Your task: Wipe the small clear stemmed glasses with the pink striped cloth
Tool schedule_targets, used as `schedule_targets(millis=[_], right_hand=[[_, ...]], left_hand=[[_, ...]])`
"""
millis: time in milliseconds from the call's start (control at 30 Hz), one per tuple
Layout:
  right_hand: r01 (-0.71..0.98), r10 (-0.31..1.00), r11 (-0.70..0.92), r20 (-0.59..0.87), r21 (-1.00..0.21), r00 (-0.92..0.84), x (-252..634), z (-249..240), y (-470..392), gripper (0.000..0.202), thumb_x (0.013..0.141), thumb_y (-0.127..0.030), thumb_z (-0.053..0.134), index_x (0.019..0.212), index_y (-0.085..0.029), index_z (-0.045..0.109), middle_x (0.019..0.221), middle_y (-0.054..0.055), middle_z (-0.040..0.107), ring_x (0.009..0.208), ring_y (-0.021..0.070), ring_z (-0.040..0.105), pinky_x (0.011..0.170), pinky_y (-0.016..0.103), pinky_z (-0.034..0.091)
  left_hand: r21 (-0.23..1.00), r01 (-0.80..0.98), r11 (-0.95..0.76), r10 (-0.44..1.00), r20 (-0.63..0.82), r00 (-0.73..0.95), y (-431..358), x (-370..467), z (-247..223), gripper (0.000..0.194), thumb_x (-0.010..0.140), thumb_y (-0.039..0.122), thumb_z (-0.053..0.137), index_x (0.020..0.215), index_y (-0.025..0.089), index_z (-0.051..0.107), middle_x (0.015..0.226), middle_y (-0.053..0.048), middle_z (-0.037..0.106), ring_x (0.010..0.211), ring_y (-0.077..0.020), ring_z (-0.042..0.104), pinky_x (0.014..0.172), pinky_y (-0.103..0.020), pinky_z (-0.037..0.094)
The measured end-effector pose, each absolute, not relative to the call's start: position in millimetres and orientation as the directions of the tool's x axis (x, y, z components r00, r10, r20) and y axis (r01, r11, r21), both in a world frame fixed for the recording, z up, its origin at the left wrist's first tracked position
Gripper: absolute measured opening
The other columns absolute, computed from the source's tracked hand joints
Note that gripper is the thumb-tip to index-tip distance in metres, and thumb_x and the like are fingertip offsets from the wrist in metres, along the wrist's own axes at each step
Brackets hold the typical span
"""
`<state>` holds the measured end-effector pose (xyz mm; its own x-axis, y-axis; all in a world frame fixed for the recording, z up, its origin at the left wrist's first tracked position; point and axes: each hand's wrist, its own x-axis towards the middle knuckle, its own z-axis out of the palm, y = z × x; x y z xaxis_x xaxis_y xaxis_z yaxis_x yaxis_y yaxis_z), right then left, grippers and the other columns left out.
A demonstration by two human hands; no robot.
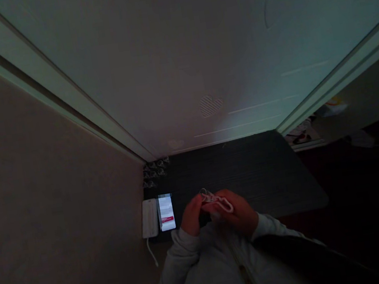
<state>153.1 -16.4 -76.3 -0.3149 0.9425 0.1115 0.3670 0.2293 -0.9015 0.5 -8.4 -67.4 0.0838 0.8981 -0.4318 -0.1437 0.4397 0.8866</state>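
Observation:
Close to my body, above the near edge of the dark table, both hands are closed around a small pinkish-white cord with a metal ring. My left hand pinches its left end, where the thin ring sticks up. The fingers of my right hand wrap round the looped right end. Dim light hides the fingertips and the finer shape of the item. A phone with a lit screen lies to the left of my left hand.
A white power bank or box with a short cable lies left of the phone. Several small clear objects sit at the back left corner of the dark table. A pale panel with a heart relief rises behind; a wall stands on the left.

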Motion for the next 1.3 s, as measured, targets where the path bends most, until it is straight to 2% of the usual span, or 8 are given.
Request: schedule_targets(millis=[67,200,367,667,900,1067,1200,1300], right_hand=[[0.371,0.948,0.214,0.101,-0.904,-0.3,153.7,-79.3,-16.9,0.014,0.082,-0.027,0.041,0.09,-0.019,0.05,0.081,0.005,0.058,0.072,0.0154,0.055,0.067,0.028,0.045],[0.373,0.949,0.198,0.082,-0.907,-0.303,153.8,-82.6,-16.7,0.015,0.083,-0.027,0.039,0.089,-0.019,0.05,0.08,0.005,0.058,0.071,0.0146,0.056,0.066,0.027,0.045],[0.339,0.932,0.21,0.083,-0.917,-0.353,152.7,-80.3,-15.7,0.017,0.083,-0.027,0.04,0.088,-0.018,0.054,0.078,0.004,0.06,0.069,0.014,0.056,0.063,0.025,0.045],[0.292,0.936,0.136,0.027,-0.947,-0.35,151.3,-71.6,-14.0,0.022,0.083,-0.03,0.041,0.09,-0.019,0.059,0.079,0.003,0.064,0.069,0.0129,0.059,0.062,0.023,0.047],[0.367,0.93,0.219,0.08,-0.904,-0.358,149.5,-75.9,-12.5,0.025,0.083,-0.032,0.041,0.098,-0.025,0.06,0.093,0.003,0.067,0.083,0.0166,0.062,0.073,0.029,0.047],[0.434,0.941,0.244,0.104,-0.867,-0.322,148.3,-78.7,-12.2,0.024,0.081,-0.032,0.045,0.097,-0.024,0.061,0.092,0.004,0.068,0.083,0.0184,0.062,0.074,0.032,0.047],[0.372,0.931,0.253,0.121,-0.893,-0.343,148.0,-79.9,-14.3,0.026,0.08,-0.029,0.047,0.103,-0.022,0.056,0.098,0.006,0.065,0.088,0.0187,0.06,0.077,0.033,0.047],[0.291,0.94,0.191,0.089,-0.938,-0.33,148.0,-80.1,-17.0,0.03,0.079,-0.023,0.046,0.109,-0.02,0.05,0.104,0.007,0.061,0.092,0.0185,0.058,0.08,0.032,0.046]], left_hand=[[0.928,-0.054,0.369,0.929,-0.37,-0.007,-9.1,1.0,-62.8,0.03,0.065,0.046,0.059,0.068,0.016,0.061,0.07,-0.002,0.059,0.075,-0.0177,0.052,0.074,-0.029,0.038],[0.954,-0.098,0.283,0.948,-0.294,-0.122,-13.1,4.2,-58.5,0.023,0.069,0.039,0.057,0.081,0.019,0.057,0.075,0.0,0.057,0.074,-0.0151,0.052,0.07,-0.027,0.04],[0.974,-0.092,0.207,0.977,-0.211,-0.029,-19.3,2.2,-64.0,0.026,0.068,0.033,0.06,0.088,0.018,0.059,0.087,-0.004,0.058,0.082,-0.0174,0.053,0.076,-0.028,0.04],[0.953,-0.169,0.25,0.966,-0.257,-0.022,-19.3,4.0,-61.7,0.024,0.063,0.023,0.066,0.084,0.018,0.056,0.078,-0.002,0.06,0.076,-0.0164,0.055,0.074,-0.03,0.042],[0.96,-0.127,0.249,0.961,-0.261,-0.088,-19.5,4.7,-60.7,0.022,0.06,0.022,0.068,0.078,0.017,0.056,0.076,-0.002,0.059,0.074,-0.0157,0.055,0.07,-0.028,0.042],[0.965,-0.085,0.247,0.952,-0.258,-0.163,-20.2,6.5,-62.0,0.021,0.059,0.022,0.068,0.075,0.017,0.056,0.072,0.0,0.058,0.071,-0.0139,0.053,0.067,-0.026,0.041],[0.957,-0.126,0.263,0.937,-0.284,-0.205,-17.7,7.2,-58.7,0.023,0.057,0.024,0.069,0.072,0.017,0.054,0.069,0.0,0.058,0.068,-0.0135,0.053,0.065,-0.026,0.041],[0.954,-0.135,0.267,0.931,-0.292,-0.22,-15.4,6.6,-56.5,0.025,0.055,0.025,0.07,0.071,0.017,0.054,0.068,0.0,0.058,0.066,-0.0137,0.054,0.064,-0.026,0.041]])
